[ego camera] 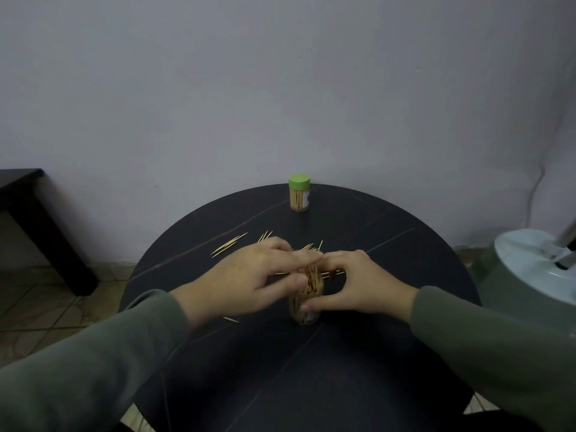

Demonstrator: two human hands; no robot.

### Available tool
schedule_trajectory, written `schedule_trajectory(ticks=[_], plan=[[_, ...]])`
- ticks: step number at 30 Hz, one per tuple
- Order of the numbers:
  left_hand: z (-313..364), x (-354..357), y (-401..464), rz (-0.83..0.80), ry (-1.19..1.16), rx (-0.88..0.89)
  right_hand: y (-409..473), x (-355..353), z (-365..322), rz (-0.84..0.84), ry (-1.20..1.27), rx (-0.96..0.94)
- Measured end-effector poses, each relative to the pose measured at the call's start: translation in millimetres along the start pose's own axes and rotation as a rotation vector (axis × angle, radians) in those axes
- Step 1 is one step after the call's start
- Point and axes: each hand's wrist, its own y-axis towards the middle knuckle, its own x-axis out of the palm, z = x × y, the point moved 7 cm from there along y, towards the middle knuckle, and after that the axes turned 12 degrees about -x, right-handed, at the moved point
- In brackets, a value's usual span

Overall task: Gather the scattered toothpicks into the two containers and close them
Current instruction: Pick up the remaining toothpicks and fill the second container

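Head view: at the counter [389, 353] centre, the right hand [358, 282] grips the open container [307, 307], the left hand [249, 275] pinches toothpicks [311, 277] into it. The closed container [299, 192] stands at the far edge.

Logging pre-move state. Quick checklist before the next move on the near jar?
1. Near jar upright on table: ok.
2. Right hand steadies the jar, thumb on its side: ok.
3. Left hand over the jar mouth with toothpicks: ok.
4. Toothpicks seated inside: not ok, they stick out above the rim.
5. Loose toothpicks gathered: not ok.
6. Far jar capped, green lid: ok.
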Motion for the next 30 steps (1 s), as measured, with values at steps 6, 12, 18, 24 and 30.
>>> schedule_trajectory(ticks=[6,12,18,24,30], plan=[[6,14,-9,-0.012,0.198,0.14,2,0,4,0.02,-0.008,-0.002],[6,-4,-13,0.163,0.227,0.191,1,2,6,-0.014,0.018,0.031],[2,16,-12,-0.007,0.244,0.147,1,0,4,-0.011,0.011,0.014],[10,6,-11,0.109,0.277,0.192,1,1,2,0.012,0.049,-0.004],[0,8,-11,-0.025,0.369,0.189,2,1,5,-0.016,0.01,0.025]])
